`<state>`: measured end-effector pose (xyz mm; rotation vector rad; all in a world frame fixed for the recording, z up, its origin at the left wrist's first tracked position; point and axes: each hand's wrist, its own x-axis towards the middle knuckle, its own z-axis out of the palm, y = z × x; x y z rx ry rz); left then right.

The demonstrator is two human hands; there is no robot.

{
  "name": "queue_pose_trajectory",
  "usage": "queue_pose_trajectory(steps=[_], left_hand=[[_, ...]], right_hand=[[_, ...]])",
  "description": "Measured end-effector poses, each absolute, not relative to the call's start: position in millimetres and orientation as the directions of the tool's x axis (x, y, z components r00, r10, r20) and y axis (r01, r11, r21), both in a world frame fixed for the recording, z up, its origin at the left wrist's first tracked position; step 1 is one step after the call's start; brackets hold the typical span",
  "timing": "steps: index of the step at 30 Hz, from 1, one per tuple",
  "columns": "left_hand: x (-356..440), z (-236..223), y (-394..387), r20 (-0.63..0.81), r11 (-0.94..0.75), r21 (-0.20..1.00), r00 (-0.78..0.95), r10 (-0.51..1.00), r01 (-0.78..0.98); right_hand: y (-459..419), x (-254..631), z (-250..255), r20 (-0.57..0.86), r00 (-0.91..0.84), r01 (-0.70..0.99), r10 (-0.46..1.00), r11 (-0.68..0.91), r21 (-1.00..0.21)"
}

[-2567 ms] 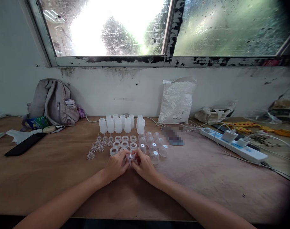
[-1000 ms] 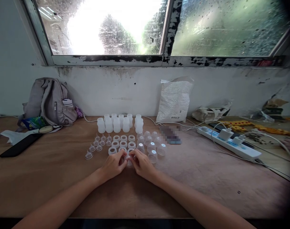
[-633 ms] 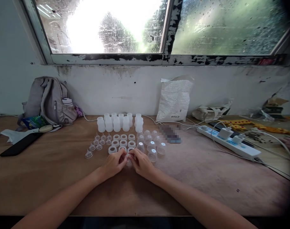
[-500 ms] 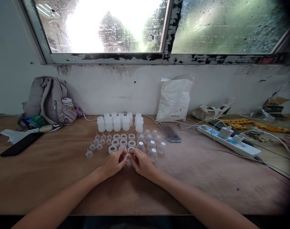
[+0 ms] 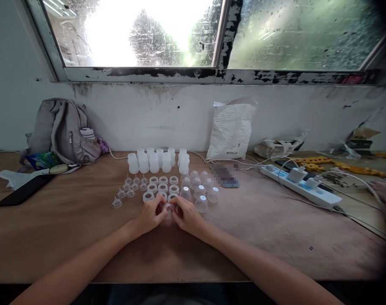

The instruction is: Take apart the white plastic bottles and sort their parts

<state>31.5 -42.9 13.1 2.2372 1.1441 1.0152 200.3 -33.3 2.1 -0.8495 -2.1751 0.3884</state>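
Note:
At the table's middle, my left hand and my right hand meet with bent fingers. Both pinch a small translucent piece, mostly covered by the fingertips, so its exact kind is unclear. Just beyond them lie white screw rings in rows. To the left, several clear bottle nipples rest on their flanges with tips upward. Clear dome caps stand on the right, close to my right hand. Behind the rings, frosted white baby bottles are lined up upright.
A grey backpack and a black flat object are on the left. A white plastic bag leans against the wall. On the right are a power strip with plugs and cables, and another person's hand.
My hands stay together on the small translucent piece with only slight finger movement. The whole view has shifted slightly; the surrounding parts keep their places.

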Motion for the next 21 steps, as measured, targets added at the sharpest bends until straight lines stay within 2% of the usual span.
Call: queue_pose_trajectory(steps=[10,21], left_hand=[[32.3,12.7,-44.3,0.412,-0.562,0.65,0.385,0.826,0.512],[32.0,14.5,-42.3,0.351,-0.537,0.674,0.419,0.837,0.508]], right_hand=[[-36.3,198.2,3.6,0.525,-0.464,0.472,0.713,0.701,-0.534],[-34.0,202.4,4.8,0.547,-0.473,0.477,0.69,0.723,-0.5]])
